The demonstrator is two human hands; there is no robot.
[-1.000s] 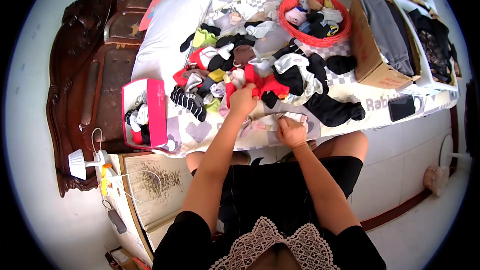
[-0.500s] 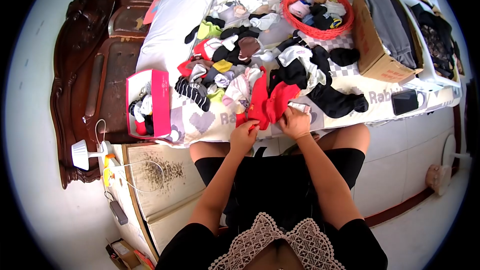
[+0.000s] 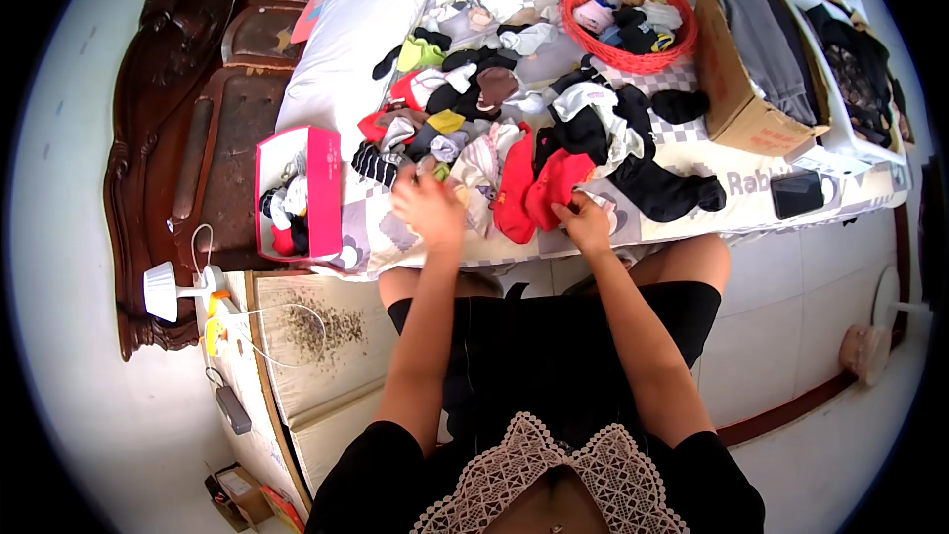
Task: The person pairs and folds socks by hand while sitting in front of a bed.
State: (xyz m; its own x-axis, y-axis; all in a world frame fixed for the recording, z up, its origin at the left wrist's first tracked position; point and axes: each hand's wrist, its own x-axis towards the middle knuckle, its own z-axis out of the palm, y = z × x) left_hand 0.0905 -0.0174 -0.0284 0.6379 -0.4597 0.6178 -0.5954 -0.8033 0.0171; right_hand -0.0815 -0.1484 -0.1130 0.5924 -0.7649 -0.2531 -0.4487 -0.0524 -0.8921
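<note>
Two red socks lie side by side near the bed's front edge, a left one [image 3: 513, 200] and a right one [image 3: 561, 183]. My right hand [image 3: 585, 222] is closed on the lower edge of the right red sock. Over the front of the pile, my left hand [image 3: 429, 208] is raised with its fingers apart, slightly blurred and holding nothing. It is nearest to a striped black sock [image 3: 375, 165] and a pale pink sock [image 3: 475, 169]. Behind both hands spreads a pile of mixed socks, with a black sock [image 3: 652, 188] to the right.
At the left stands a pink box [image 3: 324, 196] with socks inside. A red basket [image 3: 633, 61] of socks is at the back, beside a cardboard box [image 3: 727, 89] of dark clothing and a white bin [image 3: 840, 124]. A phone [image 3: 797, 195] lies near the right front edge.
My left hand has let go of the red sock and moved left and up, its fingers opening. Earlier, both red socks were drawn out of the pile toward the front edge.
</note>
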